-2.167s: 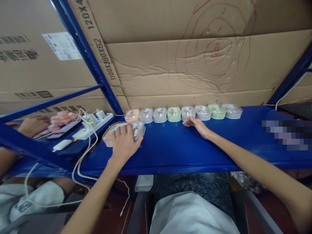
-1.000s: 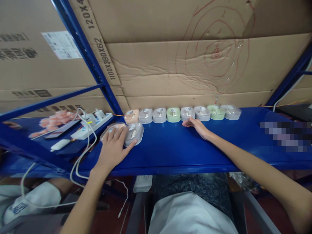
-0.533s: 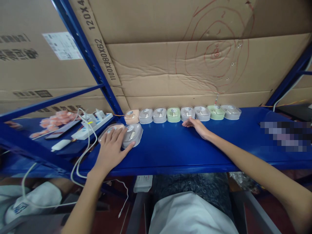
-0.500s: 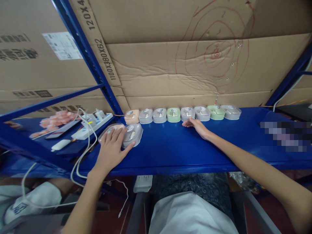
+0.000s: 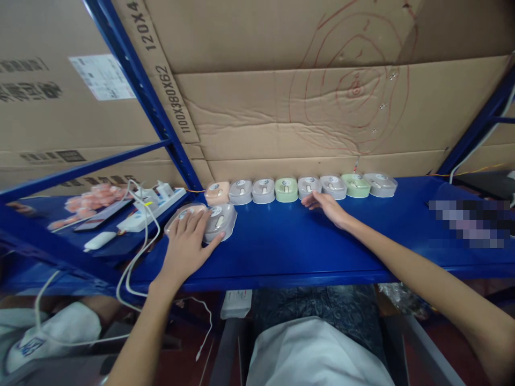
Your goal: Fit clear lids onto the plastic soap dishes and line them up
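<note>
Left hand laid flat, fingers spread wide over two packs side by side: a pink pack under the outer fingers, a grey pack under index and thumb. No closed grasp; palm pressing down from above, apparently to hold both level on the shelf and keep them together as a pair. Both packs sitting in front of the row, at its left end, apart from it by a narrow strip of blue.

Right hand stretched forward, loosely open, holding nothing. Fingertips touching or just short of a grey pack near the middle of the row; cannot tell which. Palm resting on the shelf, likely for steadiness.

Row itself pushed back against the cardboard, eight packs edge to edge, pink at far left, two green among the greys; probably lined up so for counting or tidiness.

Further left, on the neighbouring shelf: a power strip with white cables trailing over the edge, and a blurred heap of pink items.
</note>
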